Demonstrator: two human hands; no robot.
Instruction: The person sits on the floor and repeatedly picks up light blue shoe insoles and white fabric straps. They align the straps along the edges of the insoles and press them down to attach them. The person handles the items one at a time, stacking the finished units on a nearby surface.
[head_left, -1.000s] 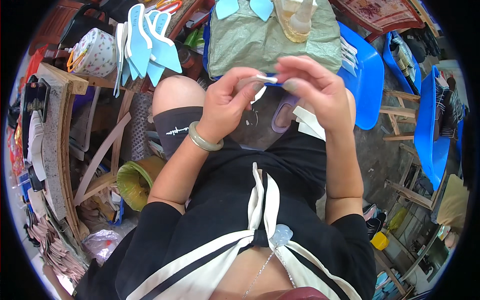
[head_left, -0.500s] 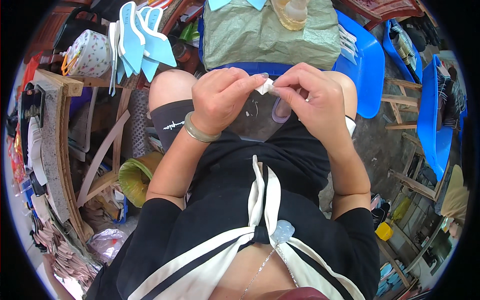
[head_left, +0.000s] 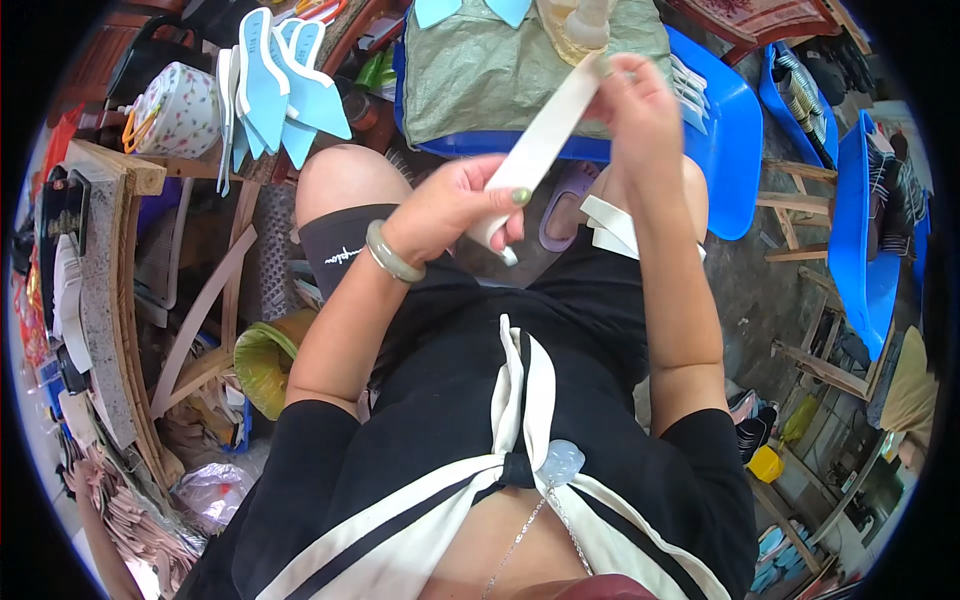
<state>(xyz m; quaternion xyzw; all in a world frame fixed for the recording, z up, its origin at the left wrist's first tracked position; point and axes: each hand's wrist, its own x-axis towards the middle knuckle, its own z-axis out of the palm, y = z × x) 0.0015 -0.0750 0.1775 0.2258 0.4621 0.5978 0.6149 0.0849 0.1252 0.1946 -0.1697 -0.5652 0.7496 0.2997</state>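
A white strip (head_left: 543, 133) is stretched slantwise between my two hands, above my knees. My left hand (head_left: 462, 206) pinches its lower end between thumb and fingers, and a short curled tail of it shows below. Farther off and to the right, my right hand (head_left: 637, 100) grips the upper end; it is slightly blurred. More white strips (head_left: 612, 226) lie across my right thigh. Beyond my hands is a green woven sheet (head_left: 500, 85), with a glue container with a bottle-like top (head_left: 583, 28) standing on it.
Light-blue pointed insole pieces (head_left: 290, 85) hang over the bench edge at left, beside a floral-patterned round container (head_left: 180, 105). A blue plastic tub (head_left: 735, 140) stands at right, with another blue tray (head_left: 865, 240) of shoe parts beyond. A yellow-lined bin (head_left: 268, 365) sits low at left.
My hands have moved apart, drawing the white strip out to full length between them. My right hand went up and away; my left came slightly lower. Strips on my right thigh now show.
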